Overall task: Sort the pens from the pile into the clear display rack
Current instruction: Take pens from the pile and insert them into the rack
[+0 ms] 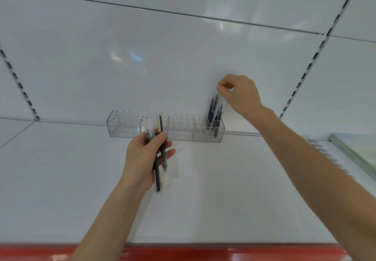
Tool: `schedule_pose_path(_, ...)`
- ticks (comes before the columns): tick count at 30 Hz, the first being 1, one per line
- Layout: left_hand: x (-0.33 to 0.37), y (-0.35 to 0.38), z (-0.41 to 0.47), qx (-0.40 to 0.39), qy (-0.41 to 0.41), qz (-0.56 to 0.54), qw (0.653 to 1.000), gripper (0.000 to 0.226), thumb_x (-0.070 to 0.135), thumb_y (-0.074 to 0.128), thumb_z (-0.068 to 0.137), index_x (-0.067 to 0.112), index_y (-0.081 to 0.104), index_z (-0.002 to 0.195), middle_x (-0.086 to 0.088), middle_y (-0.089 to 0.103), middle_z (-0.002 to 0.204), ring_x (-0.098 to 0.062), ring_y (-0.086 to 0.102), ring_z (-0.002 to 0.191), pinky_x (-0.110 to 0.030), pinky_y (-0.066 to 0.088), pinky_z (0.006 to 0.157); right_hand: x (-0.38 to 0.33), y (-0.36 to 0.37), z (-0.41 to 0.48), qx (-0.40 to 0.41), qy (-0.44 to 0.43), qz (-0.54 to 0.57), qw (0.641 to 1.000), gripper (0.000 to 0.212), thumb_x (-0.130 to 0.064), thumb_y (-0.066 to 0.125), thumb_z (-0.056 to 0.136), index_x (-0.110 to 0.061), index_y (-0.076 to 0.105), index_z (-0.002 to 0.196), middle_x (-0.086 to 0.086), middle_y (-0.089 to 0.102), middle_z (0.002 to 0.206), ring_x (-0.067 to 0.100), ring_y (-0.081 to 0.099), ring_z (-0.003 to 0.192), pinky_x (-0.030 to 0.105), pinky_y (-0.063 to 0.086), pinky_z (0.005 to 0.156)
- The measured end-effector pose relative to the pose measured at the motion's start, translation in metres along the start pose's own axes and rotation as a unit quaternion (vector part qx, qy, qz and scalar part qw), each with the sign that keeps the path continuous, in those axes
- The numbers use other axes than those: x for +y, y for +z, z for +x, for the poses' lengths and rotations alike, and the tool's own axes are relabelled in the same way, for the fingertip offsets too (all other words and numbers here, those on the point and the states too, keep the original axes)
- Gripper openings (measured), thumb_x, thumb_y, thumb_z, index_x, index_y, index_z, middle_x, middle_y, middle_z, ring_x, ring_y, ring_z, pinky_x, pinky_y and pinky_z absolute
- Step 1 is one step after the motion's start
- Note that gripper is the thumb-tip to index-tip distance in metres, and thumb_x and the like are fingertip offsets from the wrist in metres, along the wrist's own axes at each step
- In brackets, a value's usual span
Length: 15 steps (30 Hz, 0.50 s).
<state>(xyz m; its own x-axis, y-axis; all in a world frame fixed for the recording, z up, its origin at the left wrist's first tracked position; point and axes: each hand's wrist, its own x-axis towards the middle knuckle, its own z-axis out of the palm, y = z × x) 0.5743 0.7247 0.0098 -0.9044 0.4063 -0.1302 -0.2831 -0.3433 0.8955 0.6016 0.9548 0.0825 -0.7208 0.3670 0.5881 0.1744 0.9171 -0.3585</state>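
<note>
— Where is your right hand?
— Your right hand (240, 94) is at 1 o'clock from the clear display rack (124, 125). Its fingers pinch the top of one pen (219, 112), which stands tilted in the rightmost compartment, beside a few other dark pens (211, 110).
— And your left hand?
— Your left hand (142, 156) is at 6 o'clock from the rack, near its second compartment from the left. Its fingers are curled around a bundle of pens (157, 165).
— What else?
— The rack stands at the back of the white shelf (223, 189). At 3 o'clock lie some flat greenish books (358, 152).
</note>
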Motion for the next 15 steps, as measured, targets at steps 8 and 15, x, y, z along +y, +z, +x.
schedule_pose_path(8,0.0011,0.0017,-0.0042,-0.017,-0.006,0.000,1.000,0.003,0.006,0.058,0.087,0.007,0.060,0.090,-0.008,0.063,0.076,-0.009,0.065,0.061,-0.025,0.059,0.061,0.0006,0.0061,0.0034,-0.044,-0.042,-0.040,0.997,0.017,-0.006,0.050,0.084,-0.004,0.066,0.082,0.010,0.069,0.081,0.032,0.056,0.085,0.042,0.048,0.078)
schedule_pose_path(15,0.0027,0.0016,-0.0059,-0.031,-0.013,-0.013,0.999,0.004,0.006,0.059,0.087,0.007,0.061,0.090,-0.007,0.068,0.076,-0.011,0.068,0.062,-0.024,0.057,0.058,-0.0040,0.0000,0.0010,-0.068,-0.022,-0.107,0.992,0.021,-0.018,0.051,0.089,-0.010,0.069,0.097,0.007,0.069,0.099,0.030,0.051,0.104,0.039,0.043,0.089)
